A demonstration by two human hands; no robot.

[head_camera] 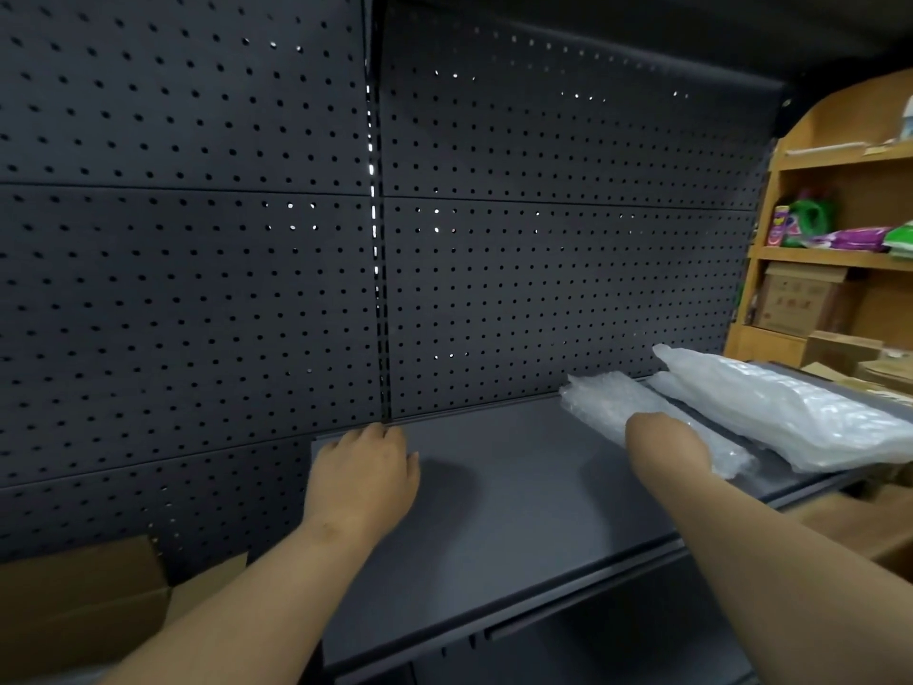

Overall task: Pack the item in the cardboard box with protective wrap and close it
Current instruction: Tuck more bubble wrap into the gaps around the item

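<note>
Left hand (363, 469) flat, fingers relaxed, on dark shelf (494, 511). Right hand (667, 444) on bubble wrap roll (607, 402); grip hidden, cannot tell.

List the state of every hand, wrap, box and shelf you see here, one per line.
Left hand: open, resting flat on the shelf.
Right hand: on the smaller bubble wrap roll, grip hidden.
Smaller clear bubble wrap roll: rolled, lying on the shelf.
Larger folded clear plastic wrap stack: folded, lying at the shelf's right end.
Brown cardboard box: flaps open, lower left.
Dark grey metal shelf: level, holding both wraps.
</note>
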